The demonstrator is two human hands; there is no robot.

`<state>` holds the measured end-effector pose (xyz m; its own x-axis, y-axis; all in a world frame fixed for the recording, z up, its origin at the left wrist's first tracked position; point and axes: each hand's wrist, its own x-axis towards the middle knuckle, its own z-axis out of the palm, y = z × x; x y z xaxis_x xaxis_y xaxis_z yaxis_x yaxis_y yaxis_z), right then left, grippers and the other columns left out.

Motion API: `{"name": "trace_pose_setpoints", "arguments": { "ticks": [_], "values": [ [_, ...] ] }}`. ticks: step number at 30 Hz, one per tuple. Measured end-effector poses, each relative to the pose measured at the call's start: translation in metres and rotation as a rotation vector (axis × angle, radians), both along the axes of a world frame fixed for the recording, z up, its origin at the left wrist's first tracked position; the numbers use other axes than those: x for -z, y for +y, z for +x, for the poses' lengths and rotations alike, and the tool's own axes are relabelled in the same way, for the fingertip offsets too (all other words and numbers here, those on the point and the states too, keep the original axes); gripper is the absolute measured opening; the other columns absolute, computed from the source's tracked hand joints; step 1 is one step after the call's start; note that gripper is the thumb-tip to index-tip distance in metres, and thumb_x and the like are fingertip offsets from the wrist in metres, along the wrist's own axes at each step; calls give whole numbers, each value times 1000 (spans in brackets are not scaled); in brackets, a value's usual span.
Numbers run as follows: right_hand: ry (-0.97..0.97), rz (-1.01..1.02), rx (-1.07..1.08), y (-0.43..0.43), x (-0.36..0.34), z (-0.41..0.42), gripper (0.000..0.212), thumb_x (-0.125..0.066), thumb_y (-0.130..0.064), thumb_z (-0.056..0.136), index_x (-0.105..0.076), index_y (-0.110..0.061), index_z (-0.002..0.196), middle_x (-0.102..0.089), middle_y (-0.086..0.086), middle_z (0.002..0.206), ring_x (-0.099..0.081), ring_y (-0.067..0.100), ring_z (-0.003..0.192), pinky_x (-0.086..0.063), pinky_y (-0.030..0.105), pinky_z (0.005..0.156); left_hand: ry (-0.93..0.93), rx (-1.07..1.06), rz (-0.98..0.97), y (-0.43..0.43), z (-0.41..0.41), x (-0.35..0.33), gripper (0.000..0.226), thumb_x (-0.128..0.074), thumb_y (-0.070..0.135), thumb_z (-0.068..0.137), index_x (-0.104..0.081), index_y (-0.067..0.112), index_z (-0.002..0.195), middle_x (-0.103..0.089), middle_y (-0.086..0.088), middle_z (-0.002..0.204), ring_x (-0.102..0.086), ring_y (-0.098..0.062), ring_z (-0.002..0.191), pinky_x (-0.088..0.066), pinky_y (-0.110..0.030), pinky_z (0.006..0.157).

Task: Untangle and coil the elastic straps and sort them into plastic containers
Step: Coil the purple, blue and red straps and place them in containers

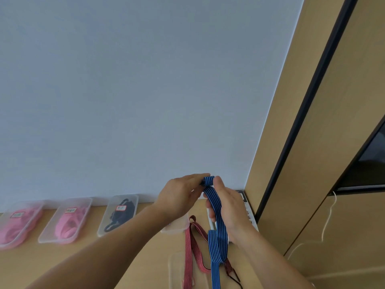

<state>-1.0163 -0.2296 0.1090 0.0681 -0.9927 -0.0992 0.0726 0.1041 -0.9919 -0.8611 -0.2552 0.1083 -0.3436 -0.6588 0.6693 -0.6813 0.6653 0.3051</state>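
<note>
Both hands are up in front of a white wall (pixel 125 101), above a wooden bench (pixel 31 259). They hold a blue strap (pixel 217 243) with thin stripes. The top end of the strap is rolled into a small, tight roll. The left hand (pixel 181 195) pinches that roll with its fingertips. The right hand (pixel 229 209) has its thumb against the roll, and its fingers curl around the strap just below it. From there the strap hangs down past the right wrist, makes a loop, and runs on down out of view.

A red strap (pixel 192 247) lies loose on the bench under the hands, partly beneath the blue one.

A row of clear plastic boxes stands along the wall. The far left box (pixel 8 245) and the second box (pixel 48 238) hold pink straps. The third box (pixel 102 231) holds black straps. Each of these three has a small label. The fourth box (pixel 175 229) is mostly hidden behind the left wrist, so I cannot tell what is inside. A clear tray (pixel 175 265) lies near the bottom, next to the red strap.

A thin white cord (pixel 329 215) hangs on the wooden panel to the right.
</note>
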Motion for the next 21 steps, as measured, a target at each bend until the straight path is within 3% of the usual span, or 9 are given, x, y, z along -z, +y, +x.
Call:
{"name": "trace_pose_setpoints", "arguments": {
  "ticks": [4, 6, 8, 9, 11, 13, 15, 18, 21],
  "values": [
    [-37, -21, 5, 4, 0, 0, 70, -57, -68, 75, -68, -1, 90, -62, 6, 64, -51, 16, 48, -42, 27, 45, -133, 18, -82, 1, 0, 3, 45, -71, -7, 80, -67, 8, 123, -72, -3, 112, -71, -19, 74, -56, -27, 53],
    [-83, -27, 2, 5, -1, 0, 66, -58, -63, 76, -69, 0, 92, -62, 7, 64, -52, 15, 48, -42, 27, 44, -102, 25, -71, -1, -1, 6, 48, -69, -8, 80, -66, 8, 126, -70, -7, 119, -72, -17, 82, -60, -28, 64],
    [-80, -46, 19, 5, -2, -1, 62, -58, -58, 79, -69, 2, 91, -62, 6, 63, -52, 14, 47, -42, 27, 45, 23, 40, 85, -3, -1, 6, 48, -60, -3, 90, -58, 14, 135, -62, -6, 134, -66, -14, 110, -54, -22, 88],
    [-54, -63, 32, 5, -2, -2, 58, -58, -54, 84, -69, 2, 90, -63, 5, 63, -51, 14, 47, -42, 28, 46, 109, 41, 232, -3, -1, 6, 50, -55, 0, 93, -53, 17, 140, -60, -4, 137, -62, -9, 116, -48, -13, 92],
    [7, -92, 55, 4, -1, -5, 48, -55, -44, 94, -68, 2, 88, -63, 4, 63, -51, 13, 46, -42, 29, 48, 316, 38, 532, -2, -4, 2, 54, -51, 6, 96, -44, 24, 146, -62, 1, 134, -63, 2, 107, -44, -6, 89],
    [52, -116, 59, 4, 0, -7, 43, -53, -37, 98, -68, 1, 87, -65, 2, 64, -51, 12, 47, -42, 28, 48, 645, 101, 783, -4, -9, -5, 54, -52, 9, 96, -39, 23, 147, -65, 3, 130, -69, -4, 99, -52, -19, 89],
    [95, -142, 61, 5, 1, -7, 38, -51, -33, 100, -68, -2, 86, -68, 0, 67, -53, 12, 48, -43, 28, 48, 915, 210, 1004, -6, -11, -15, 38, -54, 16, 94, -53, 17, 132, -70, -8, 120, -72, -16, 93, -57, -32, 82],
    [135, -185, 61, 6, 2, -7, 32, -51, -28, 100, -67, -6, 84, -69, 4, 69, -55, 11, 49, -45, 27, 50, 885, 299, 1193, -3, -11, -20, 36, -54, 35, 90, -73, 6, 104, -72, -15, 100, -67, -23, 82, -54, -34, 78],
    [170, -216, 47, 5, 2, -7, 28, -52, -27, 100, -67, -8, 85, -68, 14, 72, -55, 11, 49, -45, 30, 51, 822, 303, 1127, -1, -13, -16, 36, -59, 36, 88, -73, 7, 104, -73, -16, 105, -67, -34, 92, -55, -38, 88]
  ]
}}
